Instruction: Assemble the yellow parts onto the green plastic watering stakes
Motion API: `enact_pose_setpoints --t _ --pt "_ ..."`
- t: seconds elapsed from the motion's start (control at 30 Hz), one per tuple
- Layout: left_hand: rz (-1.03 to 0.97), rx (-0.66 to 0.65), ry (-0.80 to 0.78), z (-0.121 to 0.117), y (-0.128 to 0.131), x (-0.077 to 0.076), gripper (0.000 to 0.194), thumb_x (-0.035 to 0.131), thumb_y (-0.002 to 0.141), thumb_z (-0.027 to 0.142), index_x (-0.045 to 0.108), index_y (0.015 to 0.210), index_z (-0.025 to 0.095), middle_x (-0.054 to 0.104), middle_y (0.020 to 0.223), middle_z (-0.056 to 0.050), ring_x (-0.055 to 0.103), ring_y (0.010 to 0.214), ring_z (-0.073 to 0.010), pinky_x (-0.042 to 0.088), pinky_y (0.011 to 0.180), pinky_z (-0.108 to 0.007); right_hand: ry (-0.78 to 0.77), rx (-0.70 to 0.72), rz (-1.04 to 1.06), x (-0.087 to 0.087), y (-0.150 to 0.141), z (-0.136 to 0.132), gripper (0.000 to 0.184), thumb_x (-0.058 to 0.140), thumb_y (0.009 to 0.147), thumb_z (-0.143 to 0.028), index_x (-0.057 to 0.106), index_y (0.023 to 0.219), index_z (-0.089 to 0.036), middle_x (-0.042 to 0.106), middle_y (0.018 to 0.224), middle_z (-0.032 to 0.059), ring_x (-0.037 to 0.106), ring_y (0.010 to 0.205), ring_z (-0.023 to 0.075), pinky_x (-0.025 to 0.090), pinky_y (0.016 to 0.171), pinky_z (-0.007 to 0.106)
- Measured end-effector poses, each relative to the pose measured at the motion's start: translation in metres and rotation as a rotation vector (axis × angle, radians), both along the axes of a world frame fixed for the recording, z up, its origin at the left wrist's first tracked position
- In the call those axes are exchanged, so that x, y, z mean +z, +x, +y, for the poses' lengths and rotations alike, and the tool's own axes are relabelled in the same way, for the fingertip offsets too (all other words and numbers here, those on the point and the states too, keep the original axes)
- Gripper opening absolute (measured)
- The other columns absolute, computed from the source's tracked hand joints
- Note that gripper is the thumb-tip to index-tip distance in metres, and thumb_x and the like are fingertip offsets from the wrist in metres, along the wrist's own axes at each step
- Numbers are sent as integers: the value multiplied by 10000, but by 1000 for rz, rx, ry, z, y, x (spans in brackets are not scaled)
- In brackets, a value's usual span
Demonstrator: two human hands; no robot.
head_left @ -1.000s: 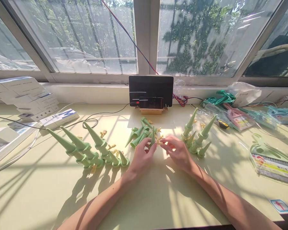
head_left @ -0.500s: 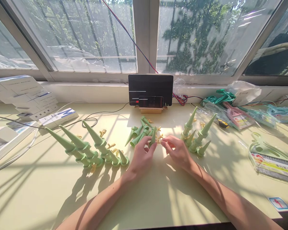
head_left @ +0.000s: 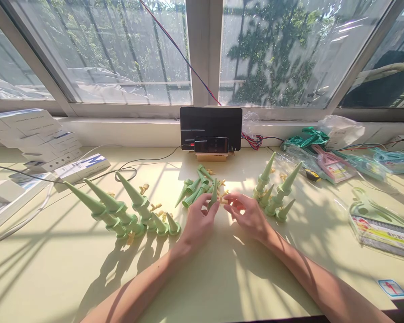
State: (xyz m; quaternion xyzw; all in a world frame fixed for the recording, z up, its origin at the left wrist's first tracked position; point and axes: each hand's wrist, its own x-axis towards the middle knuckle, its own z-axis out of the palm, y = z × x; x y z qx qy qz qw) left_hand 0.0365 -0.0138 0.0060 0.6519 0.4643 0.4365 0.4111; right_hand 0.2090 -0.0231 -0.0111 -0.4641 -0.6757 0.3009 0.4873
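My left hand (head_left: pixel 200 220) is closed around a green plastic cone (head_left: pixel 214 190), held upright with its tip up. Just to the right, the fingertips of my right hand (head_left: pixel 247 214) pinch a small tan peg-like piece (head_left: pixel 223 200) close beside the cone. My fingers hide the cone's base, so I cannot tell whether the two parts touch. Behind my left hand lies a pile of loose green cones and tubes (head_left: pixel 194 186). More small tan pieces (head_left: pixel 222 183) lie just beyond the held cone.
Assembled green spired towers stand at left (head_left: pixel 134 199) and right (head_left: pixel 284 190). A phone (head_left: pixel 211 144) leans before a black tablet (head_left: pixel 210 119) at the back. White boxes (head_left: pixel 37 134) stack at left; a packaged green item (head_left: pixel 384 229) and a yellow-black tool (head_left: pixel 312 174) lie at right.
My right hand has shifted slightly, and the tan piece in its fingertips shows more clearly beside the cone. My left hand keeps its hold on the cone. The camera view has moved a little.
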Motion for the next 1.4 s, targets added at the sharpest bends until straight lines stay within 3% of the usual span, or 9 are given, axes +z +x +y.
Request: enact_pose_setpoints --t 0.1,0.27,0.37,0.63,0.9,0.97,1.1,1.2,1.4 --pt "-9 -14 0 0 0 -1 226 585 902 415 680 951 217 660 863 -34 559 708 -149 485 612 -264 6 -9 -10 -2 0 1 217 597 918 -387 680 999 -203 707 934 84 602 620 160 545 556 314" --pt "-10 -19 -2 0 0 -3 225 589 896 421 690 926 223 652 844 -31 557 705 -153 473 589 -259 -31 -17 -42 -3 1 1 315 525 961 -443 685 876 -186 655 699 32 561 541 141 507 527 279" --pt "-5 -18 7 0 0 -3 236 591 892 431 694 924 222 650 856 -37 548 702 -154 460 572 -256 -47 -13 -61 -1 0 1 355 496 974 -456 679 834 -186 632 663 16 540 510 127 492 522 265" --pt "-4 4 -2 0 0 -2 275 585 894 459 697 944 214 644 835 -35 534 634 -132 435 519 -244 0 -26 -36 -3 0 1 235 600 911 -398 677 1010 -199 719 930 76 602 593 153 535 569 307" --pt "6 -11 1 0 0 -2 262 593 888 446 703 946 215 660 844 -38 562 648 -138 455 526 -244 -43 -7 -92 -1 0 1 378 468 986 -443 660 778 -193 620 634 12 535 499 126 473 516 259" --pt "10 -7 4 0 0 -3 257 594 888 445 703 941 218 658 836 -36 562 656 -141 453 532 -245 -45 -14 -84 -1 0 1 378 469 986 -449 664 788 -194 636 662 17 548 517 130 472 518 259" --pt "5 12 2 0 -1 -3 259 585 896 449 697 946 221 652 843 -32 534 638 -133 424 525 -244 -34 -42 -35 -5 0 2 253 579 928 -416 675 1006 -196 704 852 50 592 578 147 505 539 280" --pt "8 6 -24 0 -1 -4 260 583 902 453 689 953 221 644 857 -25 470 566 -99 381 488 -236 -22 -28 -41 -5 0 3 218 599 911 -378 666 1009 -195 710 908 61 596 590 148 511 544 287" --pt "11 2 -54 1 -1 -5 256 590 898 453 689 957 225 617 819 -10 427 516 -79 364 472 -236 -48 -6 -103 0 -1 2 263 498 965 -357 630 801 -199 619 656 1 544 521 128 469 525 262"
